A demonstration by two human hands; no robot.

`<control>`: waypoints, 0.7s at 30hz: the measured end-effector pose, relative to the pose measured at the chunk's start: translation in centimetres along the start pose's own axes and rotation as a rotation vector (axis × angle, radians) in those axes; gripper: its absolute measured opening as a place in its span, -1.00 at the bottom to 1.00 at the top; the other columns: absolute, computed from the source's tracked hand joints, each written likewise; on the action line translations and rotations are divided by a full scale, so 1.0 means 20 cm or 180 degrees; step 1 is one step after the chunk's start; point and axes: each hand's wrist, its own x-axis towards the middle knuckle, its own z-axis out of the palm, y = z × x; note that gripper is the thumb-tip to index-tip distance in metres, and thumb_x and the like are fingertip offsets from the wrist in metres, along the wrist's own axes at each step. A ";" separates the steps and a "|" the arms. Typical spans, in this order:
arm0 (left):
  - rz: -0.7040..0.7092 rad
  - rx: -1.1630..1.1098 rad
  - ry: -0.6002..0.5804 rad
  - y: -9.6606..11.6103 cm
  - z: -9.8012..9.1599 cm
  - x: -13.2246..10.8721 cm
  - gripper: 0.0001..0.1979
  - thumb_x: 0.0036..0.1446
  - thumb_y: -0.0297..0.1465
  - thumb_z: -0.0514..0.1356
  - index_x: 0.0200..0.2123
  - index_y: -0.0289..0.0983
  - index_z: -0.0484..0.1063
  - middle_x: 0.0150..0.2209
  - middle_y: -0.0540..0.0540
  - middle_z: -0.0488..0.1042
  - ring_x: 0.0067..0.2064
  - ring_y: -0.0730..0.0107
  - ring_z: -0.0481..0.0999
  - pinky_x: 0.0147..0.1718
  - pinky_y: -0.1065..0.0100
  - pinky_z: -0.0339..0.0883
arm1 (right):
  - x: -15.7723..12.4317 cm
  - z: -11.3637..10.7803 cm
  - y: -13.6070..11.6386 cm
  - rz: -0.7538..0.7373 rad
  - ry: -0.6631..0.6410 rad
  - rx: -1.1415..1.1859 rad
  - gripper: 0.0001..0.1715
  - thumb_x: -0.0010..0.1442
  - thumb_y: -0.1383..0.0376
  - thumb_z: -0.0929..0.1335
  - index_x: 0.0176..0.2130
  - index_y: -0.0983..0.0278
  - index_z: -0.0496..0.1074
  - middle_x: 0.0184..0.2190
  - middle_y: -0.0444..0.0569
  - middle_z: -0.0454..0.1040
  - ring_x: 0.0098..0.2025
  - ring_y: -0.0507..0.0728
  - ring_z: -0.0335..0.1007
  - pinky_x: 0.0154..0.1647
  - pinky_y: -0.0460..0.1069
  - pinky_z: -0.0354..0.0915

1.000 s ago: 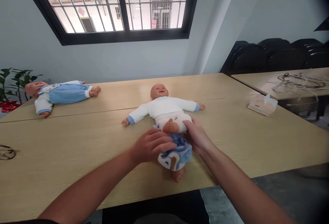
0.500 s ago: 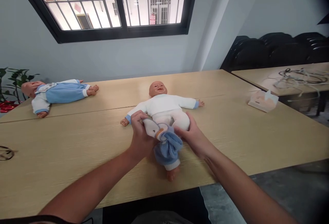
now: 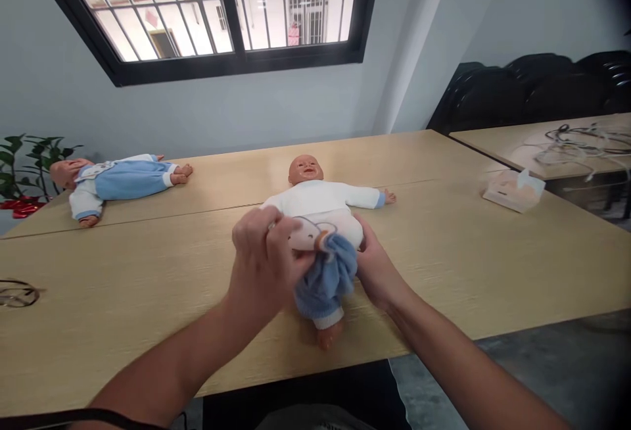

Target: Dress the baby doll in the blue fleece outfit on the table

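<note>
Both your hands are on the baby doll (image 3: 320, 198), which lies on its back on the wooden desk (image 3: 148, 272), its head pointing away from you and its feet towards you. Your left hand (image 3: 269, 252) pinches the white animal-face patch on the waist of the blue trousers (image 3: 325, 279), holding it up over the doll's lap. Your right hand (image 3: 378, 265) grips the doll at the hip on your right, the thumb along the white cloth and the fingers mostly hidden behind. The trousers are bunched around one of the doll's legs; a bare foot comes out of their white cuff, at the end of the doll nearest you. The doll wears a white top, with one arm stretched out to your right; the other is mostly hidden by your left hand.

To the left of the doll and farther back lies a second doll (image 3: 131, 180) in a blue and white outfit, a potted plant (image 3: 34, 167) beyond its head. Nearer you, well to the doll's left, is a thin dark-rimmed object (image 3: 18, 293), cut off by the edge of view. Well to the doll's right sits a tissue box (image 3: 507, 194), with a tangle of cables (image 3: 586, 144) farther out beyond it.
</note>
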 end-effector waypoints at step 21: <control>-0.0074 -0.1818 -0.0564 0.05 0.05 -0.27 -0.79 0.33 -0.60 0.15 -0.11 -0.21 0.51 -0.10 -0.11 0.60 -0.02 0.34 0.58 0.03 0.27 0.49 | -0.04 0.06 -0.02 0.0513 0.0445 0.0530 -0.04 -0.09 0.12 0.61 0.20 0.13 0.26 -0.09 -0.02 0.60 -0.13 0.23 0.54 -0.20 0.05 0.47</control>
